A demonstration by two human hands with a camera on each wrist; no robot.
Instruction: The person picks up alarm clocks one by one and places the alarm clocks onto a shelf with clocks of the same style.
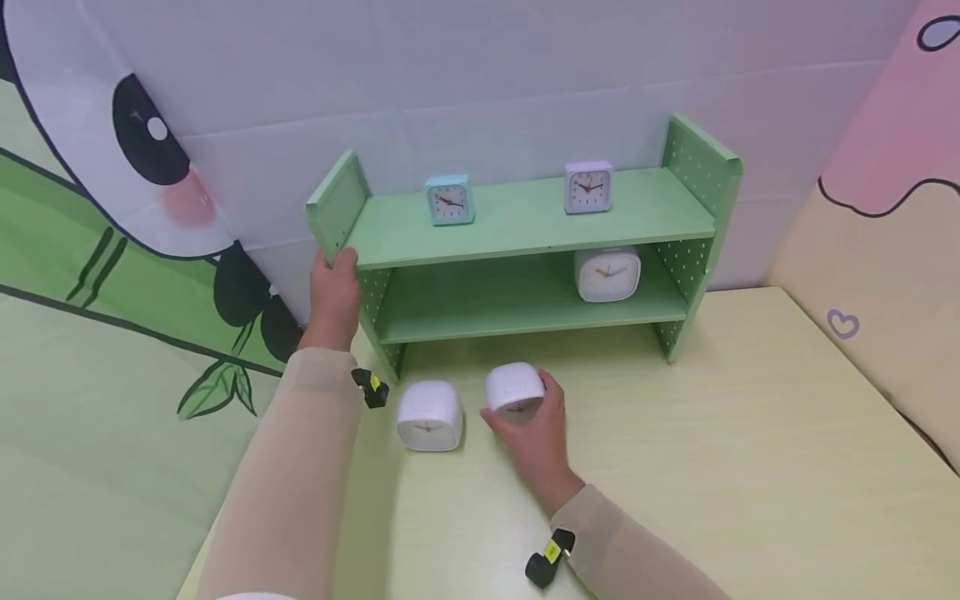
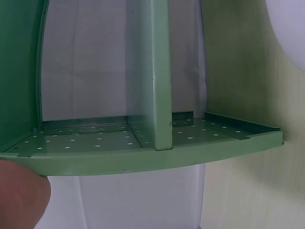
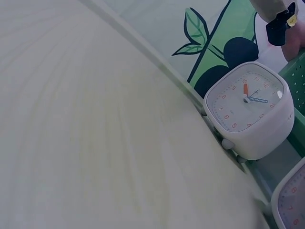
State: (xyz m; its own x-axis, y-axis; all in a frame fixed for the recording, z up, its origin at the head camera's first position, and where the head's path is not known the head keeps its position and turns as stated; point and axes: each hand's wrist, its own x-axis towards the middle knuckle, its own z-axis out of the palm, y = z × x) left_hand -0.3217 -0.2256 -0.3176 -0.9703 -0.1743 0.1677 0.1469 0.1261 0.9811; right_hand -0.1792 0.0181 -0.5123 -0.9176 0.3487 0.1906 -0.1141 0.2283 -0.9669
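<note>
My left hand [image 1: 335,296] grips the left side panel of a green two-tier shelf [image 1: 480,329]; part of its fingers is hidden behind the panel. In the left wrist view a rounded bit of that hand shows against the panel's edge [image 2: 124,164]. My right hand [image 1: 536,433] holds a white alarm clock [image 1: 513,382], thumb on one side and fingers on the other, in front of the shelf. A second white alarm clock [image 1: 430,417] stands on the table to its left, its dial [image 3: 245,101] plain in the right wrist view.
On the upper tier stand a small turquoise clock [image 1: 450,200] and a small lilac clock [image 1: 588,187]. Another white clock [image 1: 608,274] is at the right of the lower tier. The pale wooden table [image 1: 750,433] meets a printed cloth wall [image 1: 510,92] behind.
</note>
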